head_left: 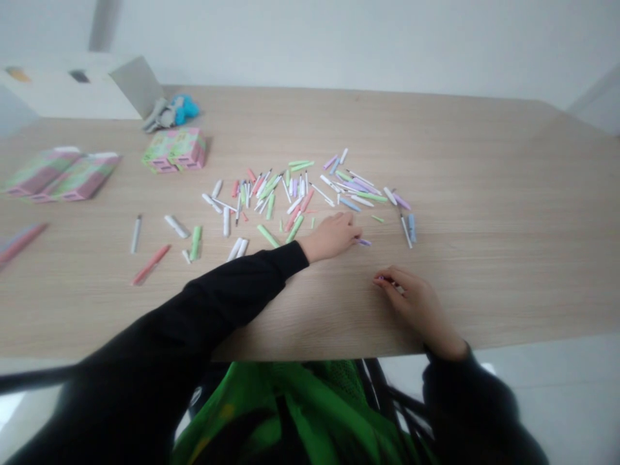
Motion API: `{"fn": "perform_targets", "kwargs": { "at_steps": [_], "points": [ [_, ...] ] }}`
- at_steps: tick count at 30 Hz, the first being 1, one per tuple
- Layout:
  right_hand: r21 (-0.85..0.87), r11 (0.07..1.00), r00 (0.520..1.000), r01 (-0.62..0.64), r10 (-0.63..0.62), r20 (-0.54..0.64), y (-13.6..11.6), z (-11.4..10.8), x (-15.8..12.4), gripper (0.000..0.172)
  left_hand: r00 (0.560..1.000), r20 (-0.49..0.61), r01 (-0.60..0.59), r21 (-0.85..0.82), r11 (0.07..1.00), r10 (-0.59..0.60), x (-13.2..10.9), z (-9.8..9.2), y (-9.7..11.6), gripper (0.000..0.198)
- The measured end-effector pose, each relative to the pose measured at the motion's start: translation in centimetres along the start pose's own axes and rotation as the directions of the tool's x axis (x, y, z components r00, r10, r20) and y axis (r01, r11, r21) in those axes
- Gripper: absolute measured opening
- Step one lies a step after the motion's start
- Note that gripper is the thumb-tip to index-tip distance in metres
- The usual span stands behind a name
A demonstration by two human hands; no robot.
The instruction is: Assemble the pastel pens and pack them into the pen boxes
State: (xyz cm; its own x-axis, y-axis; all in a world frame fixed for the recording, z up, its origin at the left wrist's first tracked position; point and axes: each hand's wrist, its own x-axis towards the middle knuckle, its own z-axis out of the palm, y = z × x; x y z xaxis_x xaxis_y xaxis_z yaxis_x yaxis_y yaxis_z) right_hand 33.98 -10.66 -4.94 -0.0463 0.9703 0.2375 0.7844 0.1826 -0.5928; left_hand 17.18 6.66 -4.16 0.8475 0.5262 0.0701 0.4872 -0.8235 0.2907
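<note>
A loose heap of pastel pen parts (295,194) in white, green, pink, purple and blue lies spread on the wooden table (484,258). My left hand (332,237) rests on the table at the heap's near edge, with its fingers together and nothing visible in them. A small purple pen part (363,242) lies just past its fingertips. My right hand (411,303) sits closer to the table's front edge, its fingers pinching a short purple-and-white pen part (390,283). Those fingers hide most of that part.
Several separate pen parts (174,226) lie left of the heap. Pink-and-green printed boxes (177,150) and flattened cartons (61,174) stand at the far left, near a grey-and-blue soft object (172,113). A green patterned cloth (290,413) shows below the table edge.
</note>
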Motion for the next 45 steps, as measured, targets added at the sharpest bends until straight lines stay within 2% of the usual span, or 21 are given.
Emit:
{"fn": "perform_targets", "kwargs": {
  "at_steps": [2, 5, 7, 9, 12, 15, 21, 26, 34, 36, 38, 40, 41, 43, 45],
  "points": [
    [0.036, 0.999, 0.999, 0.032, -0.031, -0.019, -0.3, -0.3, 0.2, 0.012, 0.997, -0.066, -0.029, -0.045, 0.999, 0.026, -1.1, -0.9, -0.4, 0.023],
    [0.122, 0.988, 0.992, 0.099, -0.089, -0.084, -1.7, -1.0, 1.3, 0.007, 0.979, -0.194, -0.117, -0.325, 0.938, 0.055, -4.1, -3.2, -1.2, 0.023],
    [0.165, 0.976, 0.983, 0.141, -0.119, -0.137, -3.2, -1.3, 2.5, 0.006, 0.979, -0.201, -0.133, -0.507, 0.852, 0.033, -6.7, -4.5, -1.6, 0.021],
    [0.198, 0.960, 0.970, 0.199, -0.164, -0.180, -5.0, -1.3, 3.9, 0.007, 0.978, -0.209, -0.113, -0.596, 0.795, -0.017, -9.1, -5.4, -1.9, 0.020],
    [0.214, 0.921, 0.936, 0.326, -0.283, -0.207, -7.5, -0.5, 6.0, 0.009, 0.967, -0.217, -0.047, -0.671, 0.740, -0.135, -12.0, -5.6, -2.3, 0.019],
    [0.178, 0.893, 0.904, 0.414, -0.380, -0.196, -9.1, 0.9, 7.7, 0.009, 0.951, -0.218, 0.000, -0.710, 0.704, -0.219, -13.7, -5.0, -3.0, 0.019],
    [0.148, 0.911, 0.917, 0.385, -0.359, -0.173, -9.1, 3.5, 9.3, 0.014, 0.925, -0.263, -0.005, -0.729, 0.684, -0.273, -13.8, -3.0, -5.0, 0.016],
    [0.167, 0.918, 0.932, 0.360, -0.345, -0.110, -8.4, 5.2, 9.4, 0.015, 0.891, -0.333, 0.029, -0.637, 0.771, -0.308, -13.4, -1.2, -6.0, 0.015],
    [0.216, 0.946, 0.970, 0.240, -0.241, -0.021, -7.1, 7.1, 9.0, 0.012, 0.868, -0.379, 0.065, -0.553, 0.830, -0.321, -12.0, -1.0, -7.1, 0.017],
    [0.253, 0.939, 0.972, 0.232, -0.236, -0.013, -7.4, 7.1, 8.9, 0.011, 0.841, -0.429, 0.042, -0.556, 0.830, -0.329, -11.6, -1.0, -7.7, 0.017],
    [0.304, 0.923, 0.968, 0.235, -0.252, 0.016, -8.2, 7.2, 8.6, 0.011, 0.794, -0.497, 0.000, -0.578, 0.816, -0.351, -11.4, -1.0, -8.4, 0.016],
    [0.368, 0.889, 0.940, 0.272, -0.328, 0.099, -9.6, 7.6, 8.1, 0.012, 0.745, -0.550, -0.050, -0.610, 0.791, -0.377, -11.4, -1.1, -8.8, 0.013],
    [0.397, 0.865, 0.906, 0.306, -0.393, 0.157, -10.4, 8.0, 7.7, 0.014, 0.728, -0.567, -0.076, -0.625, 0.777, -0.385, -11.5, -1.2, -8.9, 0.012],
    [0.418, 0.818, 0.804, 0.395, -0.528, 0.274, -12.1, 9.1, 6.9, 0.017, 0.706, -0.591, -0.123, -0.646, 0.754, -0.391, -11.7, -1.6, -9.0, 0.011],
    [0.369, 0.789, 0.711, 0.492, -0.608, 0.354, -13.5, 10.6, 6.2, 0.021, 0.690, -0.610, -0.167, -0.659, 0.733, -0.391, -12.0, -2.3, -8.9, 0.011]
  ]
}}
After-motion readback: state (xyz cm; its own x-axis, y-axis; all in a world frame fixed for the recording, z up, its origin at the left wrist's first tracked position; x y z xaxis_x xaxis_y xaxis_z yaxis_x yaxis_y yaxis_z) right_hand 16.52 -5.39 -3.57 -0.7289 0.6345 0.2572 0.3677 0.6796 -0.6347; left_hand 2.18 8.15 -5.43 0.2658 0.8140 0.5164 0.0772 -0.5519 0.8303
